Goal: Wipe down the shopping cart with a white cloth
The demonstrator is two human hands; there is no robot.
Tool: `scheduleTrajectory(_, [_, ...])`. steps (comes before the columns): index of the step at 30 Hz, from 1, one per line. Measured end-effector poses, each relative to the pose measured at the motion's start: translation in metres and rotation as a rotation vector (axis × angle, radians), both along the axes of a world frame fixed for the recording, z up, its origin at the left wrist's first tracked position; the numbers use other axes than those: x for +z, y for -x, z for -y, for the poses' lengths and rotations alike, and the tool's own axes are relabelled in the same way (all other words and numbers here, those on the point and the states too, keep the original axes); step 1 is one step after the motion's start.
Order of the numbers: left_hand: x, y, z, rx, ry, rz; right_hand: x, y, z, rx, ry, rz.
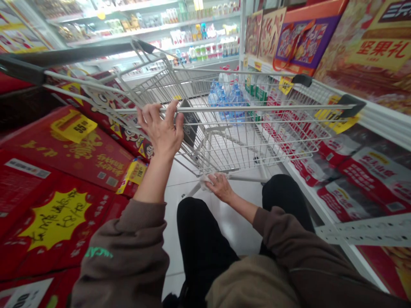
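Observation:
My left hand [159, 130] is at the top rail of a wire shopping cart [244, 141], its fingers spread and curled over the bar [257, 108]. My right hand [221, 187] is lower down at the cart's rear bottom bar, pinching a crumpled white tissue or cloth [206, 182] against it. Through the mesh, a group of blue-capped water bottles [228, 102] shows at the far end. I cannot tell whether they stand inside the cart. A dark card [190, 122] stands against the mesh near my left hand.
Large red cartons with yellow price stickers [73, 125] are stacked low along the left. Red-labelled packs [375, 179] line a white shelf on the right. Shelves of bottled goods [167, 32] stand ahead. My black-trousered legs [202, 244] are below on a white tile floor [234, 226].

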State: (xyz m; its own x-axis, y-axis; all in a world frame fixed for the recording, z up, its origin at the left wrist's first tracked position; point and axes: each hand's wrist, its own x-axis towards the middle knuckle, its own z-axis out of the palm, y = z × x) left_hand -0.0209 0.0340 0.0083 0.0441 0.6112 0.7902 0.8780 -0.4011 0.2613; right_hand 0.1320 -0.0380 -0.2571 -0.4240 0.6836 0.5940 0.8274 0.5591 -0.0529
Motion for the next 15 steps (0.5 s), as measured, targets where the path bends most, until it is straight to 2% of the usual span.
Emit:
scheduleTrajectory(3, [-0.001,-0.001,0.001,0.013,-0.001,-0.021,0.014,0.033,-0.011,0.048,-0.024,0.043])
scheduleTrajectory(6, [0.001,-0.002,0.002,0.039,0.010,-0.045,0.025,0.048,-0.026,0.085,-0.037,0.085])
scheduleTrajectory(8, [0.003,-0.002,0.004,0.045,0.034,-0.049,0.026,0.045,-0.031,0.100,-0.032,0.108])
scheduleTrajectory(11, [0.004,-0.004,0.005,0.039,0.070,-0.043,0.018,0.028,-0.028,0.075,0.016,0.122])
scheduleTrajectory(15, [0.002,-0.007,0.002,0.066,0.058,-0.051,0.006,0.005,-0.017,-0.077,0.113,0.105])
